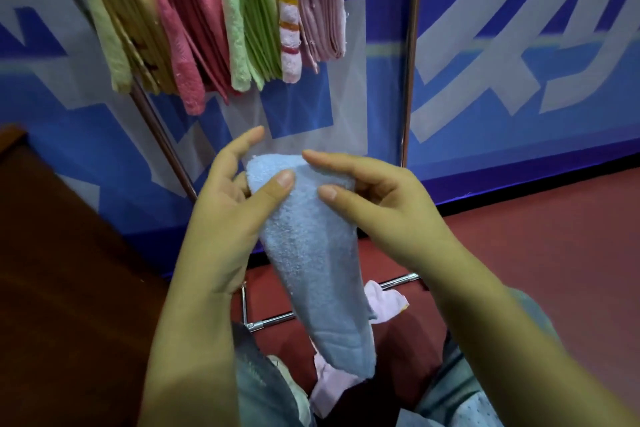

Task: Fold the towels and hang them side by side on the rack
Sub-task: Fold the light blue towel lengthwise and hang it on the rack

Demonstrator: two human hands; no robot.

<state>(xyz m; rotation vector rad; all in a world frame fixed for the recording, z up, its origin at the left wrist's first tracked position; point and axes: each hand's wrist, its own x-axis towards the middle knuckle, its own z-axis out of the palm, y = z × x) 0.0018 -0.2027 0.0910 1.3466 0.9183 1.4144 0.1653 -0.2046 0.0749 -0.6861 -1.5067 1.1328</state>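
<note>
Head view showed us pinching the folded blue towel (311,246) at its top, left hand (228,215) and right hand (374,204) curled round it, below the rack (412,55). We judged it light and floppy, best gripped along the fold.

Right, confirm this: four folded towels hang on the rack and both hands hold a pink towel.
Wrong on the colour. The head view shows the left hand and right hand holding a light blue towel. Four folded towels do hang on the rack.
</note>
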